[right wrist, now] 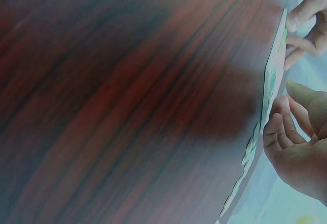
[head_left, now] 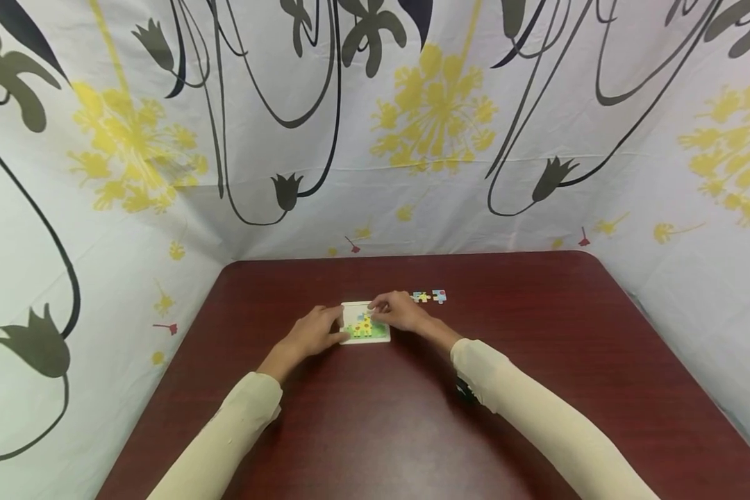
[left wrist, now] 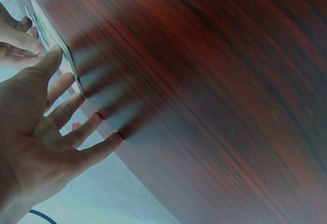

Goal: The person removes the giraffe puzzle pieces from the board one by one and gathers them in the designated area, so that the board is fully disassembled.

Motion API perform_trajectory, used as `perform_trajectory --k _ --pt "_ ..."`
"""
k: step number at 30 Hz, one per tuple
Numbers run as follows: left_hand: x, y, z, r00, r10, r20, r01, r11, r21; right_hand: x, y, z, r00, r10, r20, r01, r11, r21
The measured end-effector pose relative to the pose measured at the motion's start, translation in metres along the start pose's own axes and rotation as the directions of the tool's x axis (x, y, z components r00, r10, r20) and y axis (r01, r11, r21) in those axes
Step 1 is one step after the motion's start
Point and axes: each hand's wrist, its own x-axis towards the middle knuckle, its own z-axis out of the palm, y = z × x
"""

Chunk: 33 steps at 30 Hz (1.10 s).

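Puzzle board (head_left: 365,325) between left hand (head_left: 312,335), right hand (head_left: 401,312) (both touching edges).

Makeshift recording booth: floral sheets (head_left: 412,139) enclosing a wooden table (head_left: 537,389)

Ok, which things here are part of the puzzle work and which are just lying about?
In the job:
- white-framed giraffe puzzle board
- left hand, steadying its edge
- right hand, on the board
- loose colourful puzzle pieces

Lying about:
- dark red wooden table
- floral white curtain
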Motion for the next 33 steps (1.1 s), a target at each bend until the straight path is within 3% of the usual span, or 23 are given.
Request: perform_trajectory --k 7,16,23,33 --pt "0.002 0.002 0.001 1.000 0.004 0.009 -0.004 1.000 -0.002 0.004 -0.004 0.005 0.997 0.046 0.054 -0.047 0.999 0.020" --pt "0.001 0.003 0.000 1.000 -0.007 0.015 0.007 1.000 0.003 0.006 -0.008 0.010 0.985 0.139 0.099 -0.136 0.990 -0.028" --pt "0.001 0.003 -0.002 1.000 0.005 0.010 -0.005 1.000 0.009 0.005 -0.008 0.012 0.986 0.138 0.097 -0.136 0.990 -0.028" --pt "0.000 0.002 -0.001 1.000 0.011 0.010 -0.012 1.000 0.007 0.002 -0.007 0.016 0.997 0.062 0.035 -0.062 0.998 -0.006"
